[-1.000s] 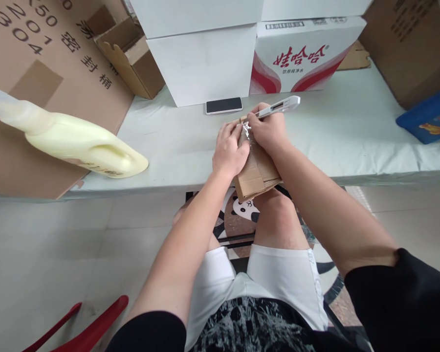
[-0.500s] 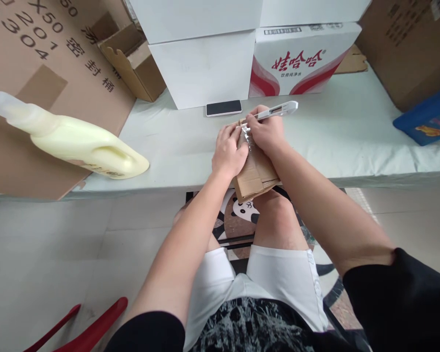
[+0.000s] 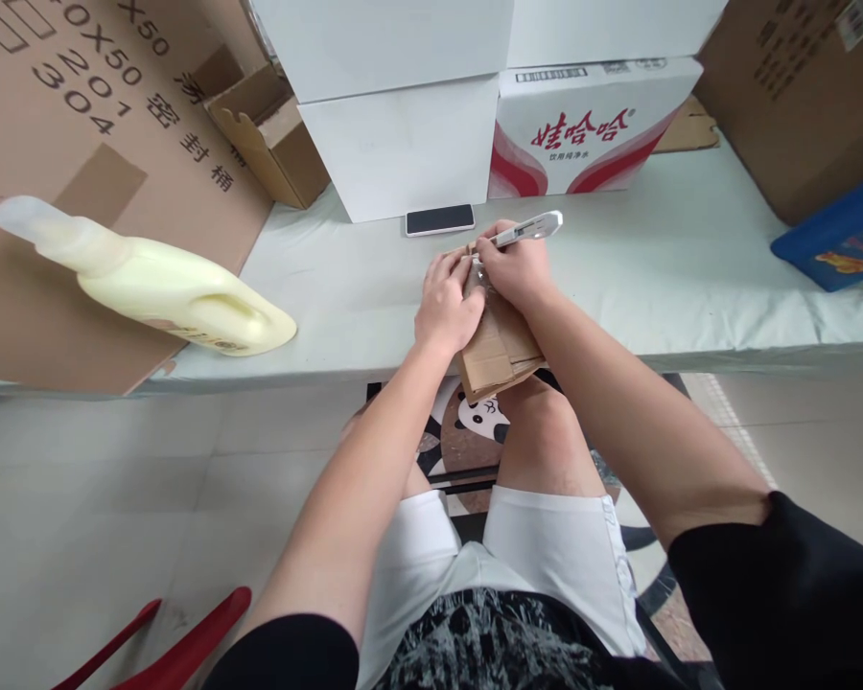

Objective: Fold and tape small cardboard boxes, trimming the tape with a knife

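A small brown cardboard box [image 3: 500, 340] lies at the table's front edge, its near end sticking out over my knee. My left hand [image 3: 447, 307] holds the box on its left side, fingers bent over the top. In my right hand [image 3: 519, 270] is a white utility knife [image 3: 538, 227], its handle slanting up to the right. The knife's tip is hidden behind my fingers at the far end of the box. Shiny clear tape [image 3: 478, 272] shows on the box between my two hands.
A phone [image 3: 440, 220] lies just beyond my hands, before stacked white cartons [image 3: 403, 144] and a red-and-white carton [image 3: 582, 134]. On the left are a pale yellow bottle [image 3: 187, 292] and a large cardboard box [image 3: 43, 240]; on the right, a blue package [image 3: 838, 235].
The knife handle has shifted slightly left and down, and my right hand has come a little nearer the left. The left hand keeps its place on the box.
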Demonstrator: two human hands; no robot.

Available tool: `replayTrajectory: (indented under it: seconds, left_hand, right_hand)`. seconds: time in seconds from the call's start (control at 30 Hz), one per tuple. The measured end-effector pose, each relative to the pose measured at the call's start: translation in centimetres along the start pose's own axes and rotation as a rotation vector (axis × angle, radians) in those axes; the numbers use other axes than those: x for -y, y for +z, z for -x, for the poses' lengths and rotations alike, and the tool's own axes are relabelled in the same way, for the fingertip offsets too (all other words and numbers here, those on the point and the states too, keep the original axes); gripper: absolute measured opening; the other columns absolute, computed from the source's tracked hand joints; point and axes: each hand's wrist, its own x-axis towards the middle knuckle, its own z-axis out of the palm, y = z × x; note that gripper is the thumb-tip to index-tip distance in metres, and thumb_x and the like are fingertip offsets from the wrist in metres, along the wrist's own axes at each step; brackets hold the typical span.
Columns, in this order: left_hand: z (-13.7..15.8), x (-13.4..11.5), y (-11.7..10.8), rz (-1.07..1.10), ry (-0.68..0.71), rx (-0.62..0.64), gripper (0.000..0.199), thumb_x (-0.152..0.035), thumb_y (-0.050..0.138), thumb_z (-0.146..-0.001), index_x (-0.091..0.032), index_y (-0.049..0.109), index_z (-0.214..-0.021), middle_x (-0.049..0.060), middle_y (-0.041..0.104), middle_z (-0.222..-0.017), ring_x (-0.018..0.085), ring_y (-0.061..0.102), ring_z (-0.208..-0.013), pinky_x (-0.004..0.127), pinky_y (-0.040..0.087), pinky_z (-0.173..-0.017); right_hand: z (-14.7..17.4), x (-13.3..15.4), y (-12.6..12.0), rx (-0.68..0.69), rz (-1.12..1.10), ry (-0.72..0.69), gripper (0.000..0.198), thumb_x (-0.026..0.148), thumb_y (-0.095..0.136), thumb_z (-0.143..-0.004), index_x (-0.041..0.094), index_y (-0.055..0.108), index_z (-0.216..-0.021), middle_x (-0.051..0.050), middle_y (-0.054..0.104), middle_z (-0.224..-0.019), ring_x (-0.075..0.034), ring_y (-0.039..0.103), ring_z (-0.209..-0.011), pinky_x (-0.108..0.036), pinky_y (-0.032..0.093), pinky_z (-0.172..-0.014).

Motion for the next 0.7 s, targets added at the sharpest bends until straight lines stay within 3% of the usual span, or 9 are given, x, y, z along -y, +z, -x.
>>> replayTrajectory:
  seconds: [0.4,0.6,0.7]
  left_hand:
    - [0.06,-0.06,-0.15,-0.015,0.011,-0.005,0.047,-0.028,0.048,-0.096,-0.026,0.061,-0.141,0.004,0.051,-0.16,0.027,0.032,-0.156,0.047,0.026,-0.133]
    - [0.19,-0.07,-0.17,-0.013,0.026,-0.027,0.041,-0.03,0.047,-0.098,-0.028,0.063,-0.136,0.004,0.053,-0.156,0.025,0.036,-0.154,0.046,0.028,-0.133]
    - [0.12,0.07,-0.1,-0.008,0.017,-0.022,0.043,-0.029,0.049,-0.097,-0.029,0.062,-0.137,0.003,0.052,-0.158,0.026,0.034,-0.155,0.048,0.028,-0.132]
  right_hand:
    - [0.2,0.59,-0.39,-0.001,-0.066,0.1,0.014,0.023,0.061,-0.084,0.024,0.057,-0.071,-0.001,0.061,-0.069,-0.022,0.06,-0.073,-0.041,0.052,-0.083]
    - [0.22,0.35,-0.23,0.007,-0.164,0.077,0.015,0.023,0.059,-0.088,0.023,0.057,-0.074,-0.001,0.065,-0.072,-0.021,0.062,-0.074,-0.039,0.052,-0.082]
    - [0.2,0.3,-0.14,0.001,-0.107,0.039,0.016,0.021,0.061,-0.086,0.023,0.057,-0.071,-0.001,0.065,-0.073,-0.021,0.061,-0.075,-0.039,0.051,-0.081]
